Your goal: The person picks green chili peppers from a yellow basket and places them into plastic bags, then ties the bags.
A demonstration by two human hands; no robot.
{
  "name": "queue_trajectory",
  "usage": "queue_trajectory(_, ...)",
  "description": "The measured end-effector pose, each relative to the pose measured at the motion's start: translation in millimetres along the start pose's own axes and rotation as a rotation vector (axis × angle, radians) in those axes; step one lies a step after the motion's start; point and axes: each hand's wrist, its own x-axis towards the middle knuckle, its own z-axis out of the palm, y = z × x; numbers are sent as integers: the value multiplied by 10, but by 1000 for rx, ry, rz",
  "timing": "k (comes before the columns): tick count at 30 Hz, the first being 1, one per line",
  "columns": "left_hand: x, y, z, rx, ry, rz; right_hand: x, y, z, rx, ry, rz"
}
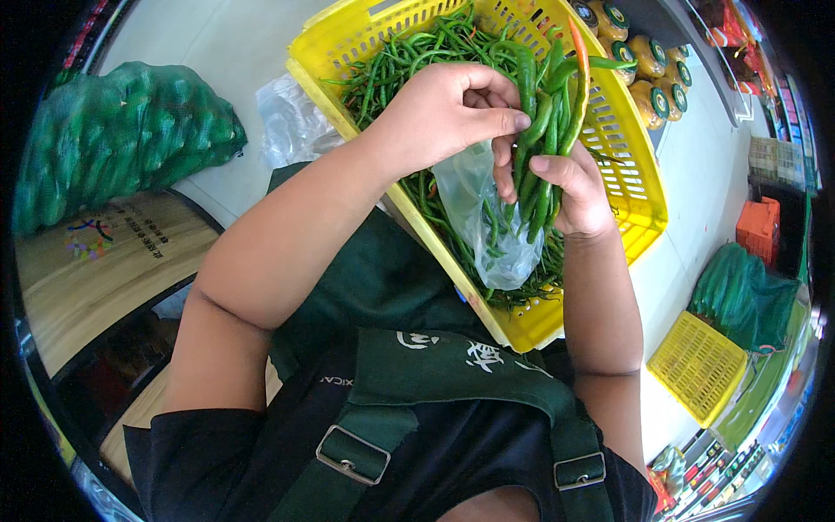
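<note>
My right hand [571,179] is closed around a bunch of long green chili peppers [545,143], one of them partly orange-red. With thumb and fingers, my left hand [470,107] pinches a green pepper at the left side of this bunch. Both hands are over a yellow plastic crate [629,166] that holds many thin green chilies [417,55]. Below the bunch, on the chilies in the crate, lies a clear plastic bag [486,215] with some green peppers in or behind it; which of the two I cannot tell.
Left of the crate are crumpled clear plastic bags [293,117] and a full green mesh sack [130,130] beside a wood-patterned surface [124,248]. Lidded jars [649,101] stand beyond the crate's right side. Farther right are an orange crate [758,228], another green mesh sack [737,293] and a yellow basket [698,368].
</note>
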Motion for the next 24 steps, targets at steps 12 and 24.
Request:
queue_trajectory(12,99,76,-483,14,534,245,56,341,-228,518,182,-98)
queue_trajectory(24,-56,-280,200,1018,112,314,-267,9,-115,44,314,-302)
